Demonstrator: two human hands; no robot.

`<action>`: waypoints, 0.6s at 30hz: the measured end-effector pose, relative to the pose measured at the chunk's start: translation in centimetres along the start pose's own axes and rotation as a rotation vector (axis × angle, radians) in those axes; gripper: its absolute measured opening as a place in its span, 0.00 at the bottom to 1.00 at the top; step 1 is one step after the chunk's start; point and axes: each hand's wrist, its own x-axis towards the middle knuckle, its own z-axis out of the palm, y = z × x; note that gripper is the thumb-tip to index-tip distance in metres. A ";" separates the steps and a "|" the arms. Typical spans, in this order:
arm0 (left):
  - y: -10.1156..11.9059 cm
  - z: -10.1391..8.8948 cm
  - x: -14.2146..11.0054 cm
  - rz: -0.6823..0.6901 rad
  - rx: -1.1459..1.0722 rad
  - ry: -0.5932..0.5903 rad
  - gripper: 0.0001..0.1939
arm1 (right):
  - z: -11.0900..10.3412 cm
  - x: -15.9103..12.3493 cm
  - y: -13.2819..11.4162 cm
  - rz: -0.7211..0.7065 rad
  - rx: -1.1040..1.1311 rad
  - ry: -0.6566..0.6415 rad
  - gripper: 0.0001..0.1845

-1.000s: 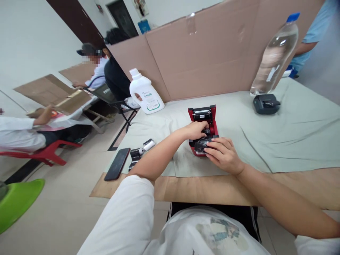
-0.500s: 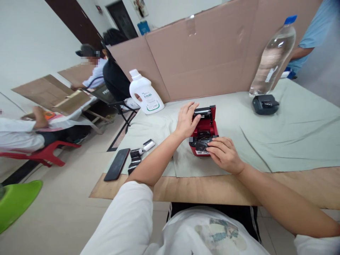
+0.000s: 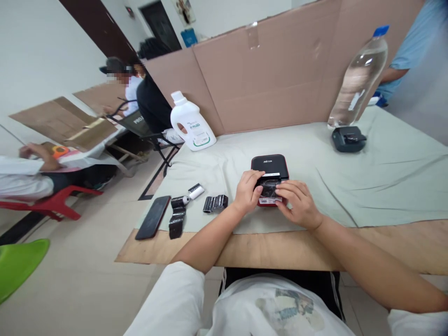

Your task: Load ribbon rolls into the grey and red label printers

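A small label printer (image 3: 269, 163) with a black lid and red sides stands near the table's front edge, its lid down. Dark shiny strip (image 3: 269, 188) lies across its front, above a white sticker. My left hand (image 3: 247, 192) is closed about the printer's left front corner, fingertips on the lid's edge. On the other side my right hand (image 3: 297, 200) has its fingers on the strip's right end and its thumb low at the printer's front. A curled black strip (image 3: 216, 204) lies left of my left hand.
Left on the cloth are a phone (image 3: 153, 217), an unrolled black strip (image 3: 177, 221) and a small white roll (image 3: 196, 191). A white jug (image 3: 193, 126), a water bottle (image 3: 360, 79) and a dark device (image 3: 349, 139) stand before or near the cardboard screen (image 3: 273, 84). Other people sit beyond.
The printer's raised lid has come down and closed. My left hand has moved down from the lid toward the printer's front. My right hand stays at the strip.
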 end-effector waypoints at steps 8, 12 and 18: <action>-0.8 1.0 -0.7 0.031 -0.015 0.096 0.26 | 0.8 -0.4 0.9 0.153 -0.112 -0.165 0.40; -0.7 1.0 -0.7 0.013 -0.021 0.104 0.26 | 0.6 0.0 0.9 0.168 -0.129 -0.150 0.39; -0.6 1.1 -0.9 -0.063 -0.027 0.073 0.26 | 0.6 0.0 1.0 0.180 -0.117 -0.172 0.38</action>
